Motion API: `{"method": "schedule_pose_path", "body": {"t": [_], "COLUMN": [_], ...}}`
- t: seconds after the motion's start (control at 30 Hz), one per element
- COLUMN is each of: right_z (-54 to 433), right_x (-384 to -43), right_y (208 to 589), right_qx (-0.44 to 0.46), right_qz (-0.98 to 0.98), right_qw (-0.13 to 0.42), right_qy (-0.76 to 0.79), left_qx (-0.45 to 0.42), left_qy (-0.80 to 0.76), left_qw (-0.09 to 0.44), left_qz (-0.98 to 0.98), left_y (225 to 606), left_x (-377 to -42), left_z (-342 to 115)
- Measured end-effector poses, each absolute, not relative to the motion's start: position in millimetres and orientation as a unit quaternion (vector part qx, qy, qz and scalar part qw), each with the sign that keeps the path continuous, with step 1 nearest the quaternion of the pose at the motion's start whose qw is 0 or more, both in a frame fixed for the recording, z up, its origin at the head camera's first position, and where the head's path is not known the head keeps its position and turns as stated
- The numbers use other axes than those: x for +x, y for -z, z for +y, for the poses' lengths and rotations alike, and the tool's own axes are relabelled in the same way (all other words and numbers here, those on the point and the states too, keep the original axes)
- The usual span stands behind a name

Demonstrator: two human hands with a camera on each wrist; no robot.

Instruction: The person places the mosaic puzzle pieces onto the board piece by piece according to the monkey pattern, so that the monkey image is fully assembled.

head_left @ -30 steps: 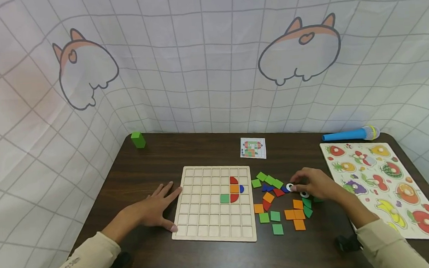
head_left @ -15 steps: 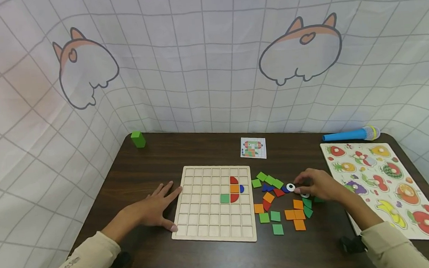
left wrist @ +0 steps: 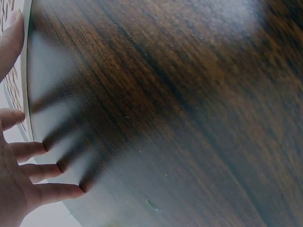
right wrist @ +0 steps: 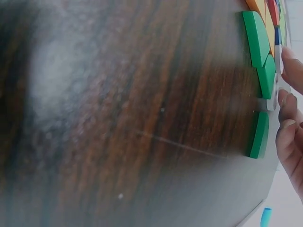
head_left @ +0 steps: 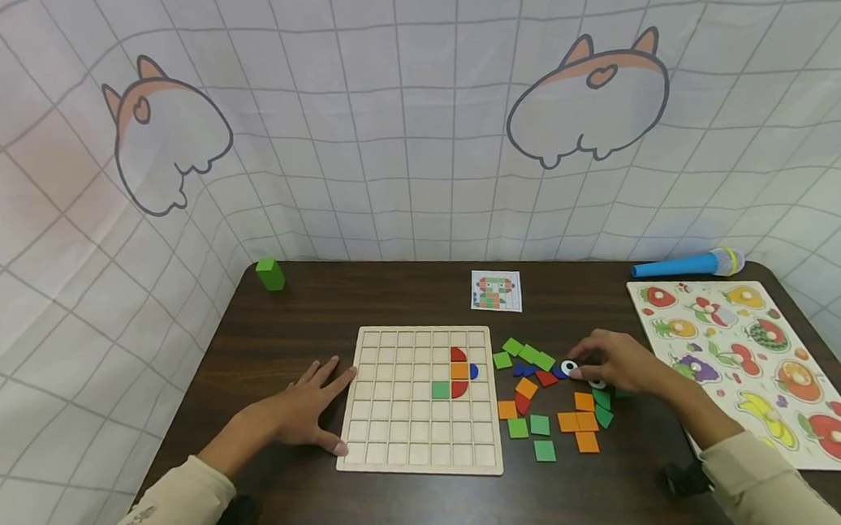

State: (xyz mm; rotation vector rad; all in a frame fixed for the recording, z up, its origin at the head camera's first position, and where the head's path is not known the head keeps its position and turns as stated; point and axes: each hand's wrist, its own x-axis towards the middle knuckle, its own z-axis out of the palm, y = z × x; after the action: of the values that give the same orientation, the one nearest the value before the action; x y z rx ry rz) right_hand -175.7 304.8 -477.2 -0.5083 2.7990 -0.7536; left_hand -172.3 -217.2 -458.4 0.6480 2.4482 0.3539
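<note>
My left hand (head_left: 293, 412) rests with spread fingers at the left edge of a wooden grid board (head_left: 421, 478); its thumb lies on the near left corner. The board holds two red pieces (head_left: 458, 354), an orange square (head_left: 460, 370), a blue half-round piece (head_left: 474, 371) and a green square (head_left: 440, 390). To the right, my right hand (head_left: 621, 362) pinches a white eye disc (head_left: 566, 364) with a black centre, thumb and forefinger at its edge. A second white disc (head_left: 596, 383) lies partly under that hand. Green pieces (right wrist: 256, 40) stand near the fingers in the right wrist view.
Several loose green, orange, red and blue pieces lie right of the board. A printed pattern card (head_left: 496, 291) sits behind it. Far right are a fruit puzzle board (head_left: 721, 372) and a blue toy microphone (head_left: 684, 264). A green block (head_left: 271, 274) stands at the back left.
My right hand drew slightly right, away from the white eye disc, then came back left onto it. The left hand and the board stay put.
</note>
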Motion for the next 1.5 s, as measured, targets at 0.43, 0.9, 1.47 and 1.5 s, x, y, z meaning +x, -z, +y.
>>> {"method": "schedule_pose_path", "body": {"t": [0.43,0.9,1.47,1.5], "right_z": [301.2,295.4,259.4,255.9], "right_x": [-176.0,-176.6,-173.5,-174.5], "right_y": [476.0,469.4,439.2,439.0], "right_qx": [-0.191,-0.211,-0.211,-0.215], "right_qz": [0.944,0.920,0.886,0.881], "right_qw": [0.090,0.148,0.143,0.145], "right_qy": [0.256,0.296,0.387,0.395], "left_qx": [0.243,0.244,0.241,0.242], "left_qy": [-0.134,-0.137,-0.137,-0.138], "left_qw": [0.287,0.287,0.289,0.289], "left_qz": [0.917,0.916,0.916,0.916], "left_y": [456.7,459.1,455.1,455.0], "left_x": [-171.4,-170.6,-170.5,-170.7], "left_z": [-217.1,-218.7,-217.4,-217.3]}}
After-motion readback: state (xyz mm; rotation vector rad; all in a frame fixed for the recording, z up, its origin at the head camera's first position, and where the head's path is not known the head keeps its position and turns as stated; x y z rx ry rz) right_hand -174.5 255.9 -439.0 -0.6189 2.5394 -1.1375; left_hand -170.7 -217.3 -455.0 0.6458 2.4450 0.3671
